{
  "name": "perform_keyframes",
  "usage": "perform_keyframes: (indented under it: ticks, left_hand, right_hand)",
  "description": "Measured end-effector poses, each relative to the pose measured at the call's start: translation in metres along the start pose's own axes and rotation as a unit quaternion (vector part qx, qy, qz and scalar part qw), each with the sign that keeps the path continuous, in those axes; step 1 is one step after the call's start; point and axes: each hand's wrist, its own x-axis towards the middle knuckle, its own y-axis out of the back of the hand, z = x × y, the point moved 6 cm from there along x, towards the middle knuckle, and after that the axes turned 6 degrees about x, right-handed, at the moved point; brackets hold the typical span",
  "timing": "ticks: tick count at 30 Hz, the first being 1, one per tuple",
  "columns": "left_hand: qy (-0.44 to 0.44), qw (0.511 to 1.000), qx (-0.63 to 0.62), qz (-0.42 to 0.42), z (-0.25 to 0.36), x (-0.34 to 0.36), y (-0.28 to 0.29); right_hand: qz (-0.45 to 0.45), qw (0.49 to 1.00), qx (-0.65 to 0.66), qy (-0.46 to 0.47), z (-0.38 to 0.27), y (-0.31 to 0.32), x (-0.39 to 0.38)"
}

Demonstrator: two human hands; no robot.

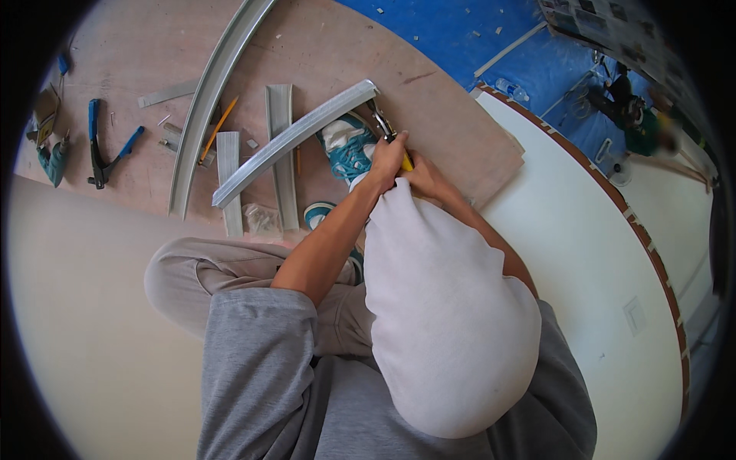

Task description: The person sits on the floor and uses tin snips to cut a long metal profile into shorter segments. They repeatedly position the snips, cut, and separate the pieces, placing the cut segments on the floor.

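My left hand (388, 159) and my right hand (427, 178) are both closed around the handles of a pair of metal snips (381, 121), one of which shows yellow. The snips' jaws meet the far end of a galvanized metal channel (295, 140), which slants down to the left. Beneath that end is my teal and white shoe (349, 149). Two short metal strips (281, 165) (229, 180) lie under or beside the channel. How the fingers wrap the handles is partly hidden.
A long curved metal track (198, 115) lies to the left, beside an orange pencil (220, 126). Further left are a blue-handled hand tool (100, 157) and a teal power tool (50, 162). A clear plastic bag (263, 221) sits near my knee. Far right, another person (640, 123) is beyond a blue sheet (452, 31).
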Motion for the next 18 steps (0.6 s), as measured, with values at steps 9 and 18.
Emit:
perform_keyframes:
  ticks: [9,18]
  left_hand:
    - [-0.248,0.924,0.271,0.11,0.094,-0.078,0.065]
    - [-0.405,0.728,0.545,0.095,0.155,-0.039,0.093]
  right_hand:
    - [-0.022,0.999,-0.006,0.038,0.001,-0.014,0.006]
    - [0.0,1.0,0.025,-0.012,-0.004,-0.009,-0.002]
